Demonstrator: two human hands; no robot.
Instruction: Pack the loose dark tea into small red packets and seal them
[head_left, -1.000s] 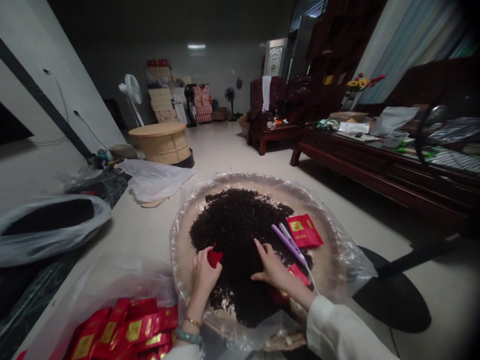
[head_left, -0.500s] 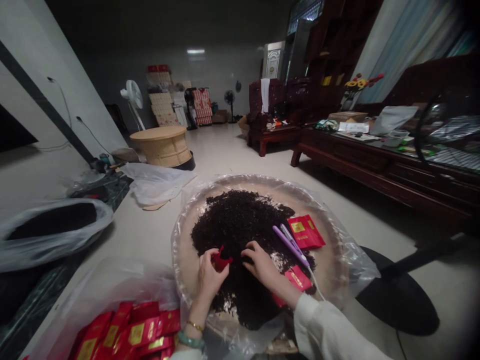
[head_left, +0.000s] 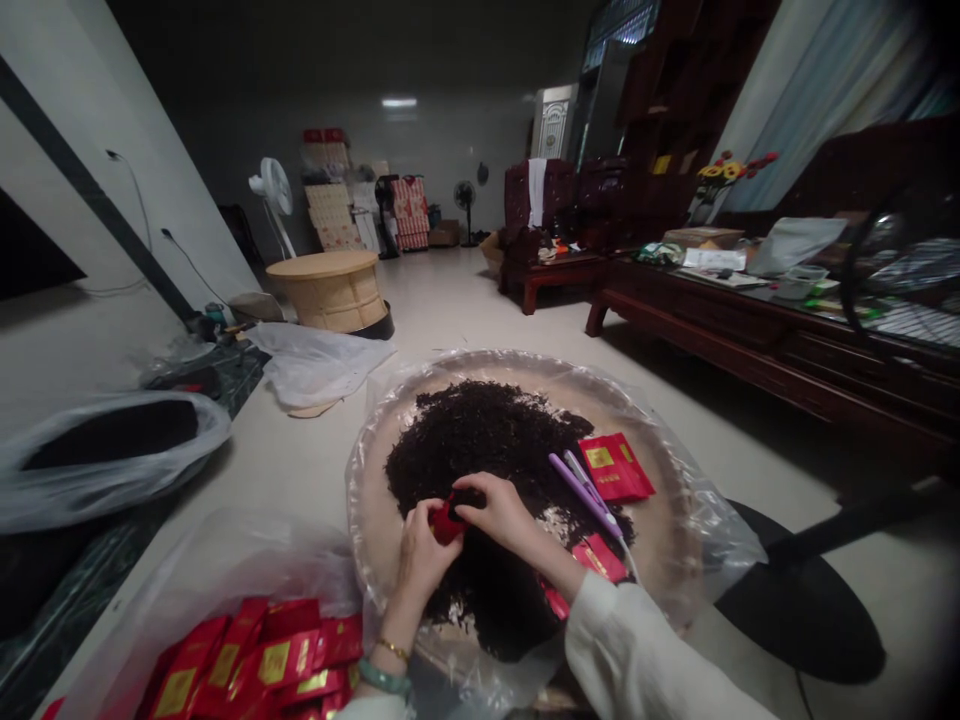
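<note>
My left hand (head_left: 421,552) is closed round a small red foil pouch (head_left: 445,524), its mouth facing up. At that mouth, my right hand (head_left: 496,512) has its fingers bent in a pinch, with dark leaves at the fingertips. Below both hands lies a heap of dark dried tea leaves (head_left: 484,430) on a round, plastic-lined tray (head_left: 361,510). A purple hair straightener (head_left: 585,496) with a white cord rests on the leaves to the right. Flat red pouches (head_left: 619,468) lie beside it, and another red pouch (head_left: 598,558) is partly behind my right forearm.
A clear plastic bag of filled red packets (head_left: 277,660) stands at lower left. Behind it sits a bag of dark leaves (head_left: 112,435). A black fan base (head_left: 802,600) is on the floor at right, near a long wooden table (head_left: 720,320). A round wooden stool (head_left: 326,290) stands farther back.
My right hand has moved left from over the leaves to the pouch mouth. My left hand keeps hold of the pouch in nearly the same place. The view has shifted slightly.
</note>
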